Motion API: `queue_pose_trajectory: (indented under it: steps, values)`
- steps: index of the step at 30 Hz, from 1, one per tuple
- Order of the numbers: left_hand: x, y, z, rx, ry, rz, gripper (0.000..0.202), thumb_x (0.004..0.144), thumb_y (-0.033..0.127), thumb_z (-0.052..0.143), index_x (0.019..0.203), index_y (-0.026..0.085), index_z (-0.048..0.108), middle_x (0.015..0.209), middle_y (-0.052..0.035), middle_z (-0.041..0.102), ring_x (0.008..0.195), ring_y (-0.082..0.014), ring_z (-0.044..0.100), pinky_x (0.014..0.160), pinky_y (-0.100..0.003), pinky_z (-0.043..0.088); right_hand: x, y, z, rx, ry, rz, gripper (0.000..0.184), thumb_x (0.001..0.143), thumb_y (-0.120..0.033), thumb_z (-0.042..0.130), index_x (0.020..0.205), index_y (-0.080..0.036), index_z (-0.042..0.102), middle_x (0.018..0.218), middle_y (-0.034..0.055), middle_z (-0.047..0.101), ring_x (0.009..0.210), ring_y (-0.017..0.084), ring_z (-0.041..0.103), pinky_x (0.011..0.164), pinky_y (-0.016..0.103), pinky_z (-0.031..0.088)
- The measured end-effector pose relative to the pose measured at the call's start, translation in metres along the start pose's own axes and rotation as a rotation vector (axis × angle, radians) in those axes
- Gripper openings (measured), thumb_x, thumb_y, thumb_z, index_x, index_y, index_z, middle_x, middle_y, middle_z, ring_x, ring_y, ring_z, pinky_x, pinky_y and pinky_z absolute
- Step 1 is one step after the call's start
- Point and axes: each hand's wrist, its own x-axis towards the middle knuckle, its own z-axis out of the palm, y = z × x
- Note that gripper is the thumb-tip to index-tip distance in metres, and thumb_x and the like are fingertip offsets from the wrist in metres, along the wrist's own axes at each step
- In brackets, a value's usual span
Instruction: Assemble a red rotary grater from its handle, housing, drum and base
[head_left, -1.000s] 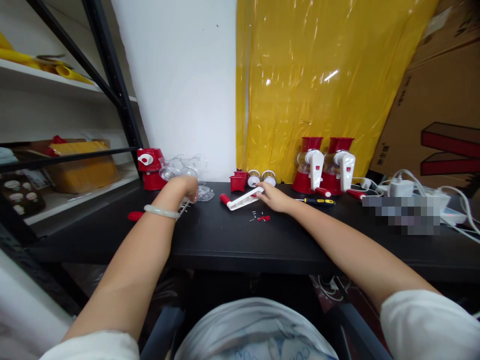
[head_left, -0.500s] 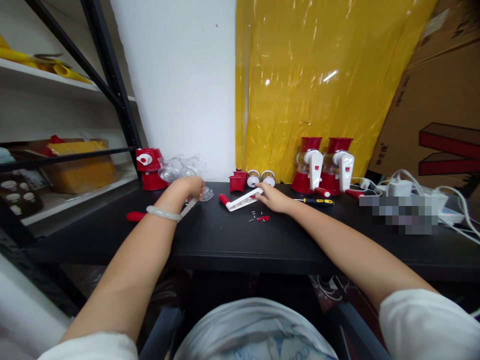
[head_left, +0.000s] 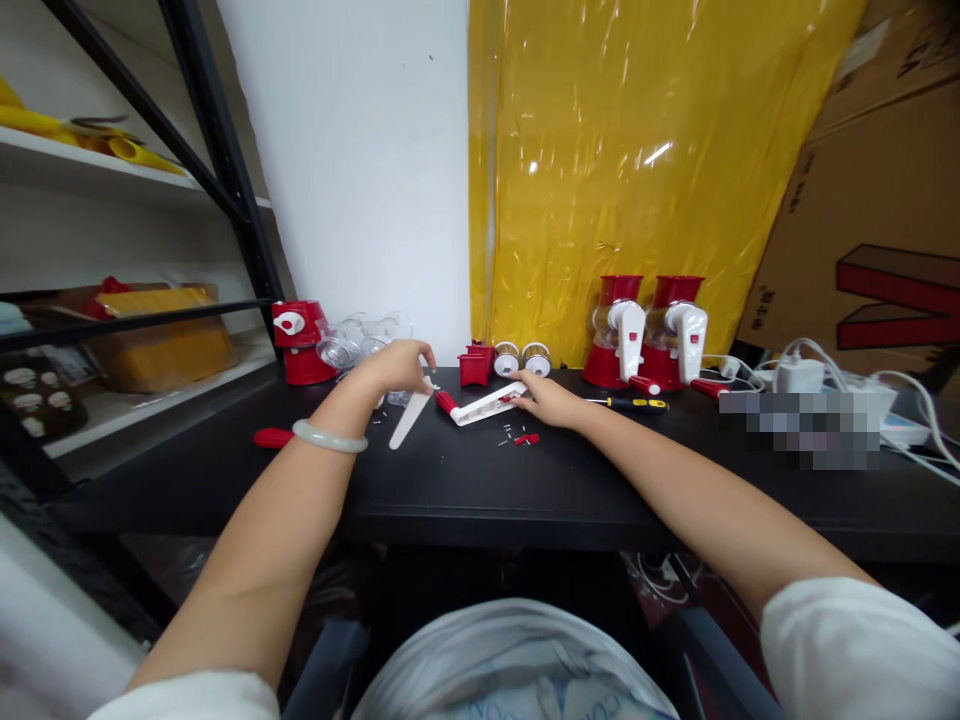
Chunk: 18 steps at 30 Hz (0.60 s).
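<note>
My left hand [head_left: 405, 366] is closed, its fingertips pinching the top end of a flat white strip [head_left: 409, 420], which hangs tilted toward me. My right hand [head_left: 551, 402] grips the right end of a white crank handle [head_left: 486, 405], whose hollow side shows. A red knob [head_left: 447, 402] sits at the handle's left end. In front of it on the table lie several small screws [head_left: 506, 430] and a small red part [head_left: 529, 438]. Another red knob [head_left: 272, 438] shows left of my left forearm. Clear plastic parts [head_left: 397, 397] are partly hidden behind my left hand.
Two red-and-white rotary graters [head_left: 621, 340] stand at the back right, with a yellow-black screwdriver [head_left: 637, 404] before them. Red hoppers [head_left: 474, 366] and metal drums [head_left: 535, 358] sit at the back middle. A red grater base [head_left: 304, 345] stands left; cables and chargers [head_left: 801, 378] lie right.
My left hand has lifted and shifted right, bringing the white strip out from behind the wrist toward the crank handle. My right hand stays on the handle, nearly still.
</note>
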Motion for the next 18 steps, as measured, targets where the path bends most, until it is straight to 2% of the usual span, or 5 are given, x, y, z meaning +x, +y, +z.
queue_pose_trajectory:
  steps: [8,12,14,18]
  values:
    - [-0.004,0.028,0.013,-0.551,-0.002,0.120,0.042,0.058,0.021,0.082,0.094,0.016,0.062,0.065,0.0000,0.064,0.057,-0.0140,0.063,0.055,-0.025,0.051,0.002,0.004,0.004,-0.027,-0.056,0.012,0.046,0.089,-0.029,0.058,0.131,-0.012,0.048,0.118,0.0170,0.064,0.102,0.024,0.064,0.090,0.036,0.046]
    - [-0.002,0.041,0.030,-0.611,0.117,0.160,0.037,0.063,0.019,0.080,0.094,0.015,0.060,0.060,0.0019,0.062,0.054,-0.0119,0.061,0.054,-0.023,0.050,0.003,0.007,0.006,-0.006,-0.060,0.000,0.044,0.089,-0.028,0.057,0.129,-0.013,0.049,0.115,0.0151,0.065,0.098,0.022,0.065,0.089,0.035,0.047]
    - [0.000,0.045,0.038,-0.656,0.141,0.187,0.036,0.065,0.020,0.079,0.095,0.014,0.058,0.059,0.0032,0.061,0.052,-0.0116,0.061,0.052,-0.023,0.050,0.003,0.007,0.006,0.008,-0.053,-0.003,0.044,0.088,-0.028,0.058,0.129,-0.014,0.050,0.115,0.0145,0.065,0.099,0.022,0.064,0.090,0.035,0.047]
    - [0.003,0.049,0.051,-0.692,0.199,0.245,0.033,0.069,0.022,0.076,0.096,0.015,0.057,0.057,0.0053,0.058,0.050,-0.0112,0.060,0.052,-0.023,0.049,0.004,0.003,0.002,0.003,0.073,-0.060,0.048,0.085,-0.030,0.060,0.130,-0.014,0.050,0.124,0.0156,0.060,0.114,0.026,0.058,0.099,0.042,0.042]
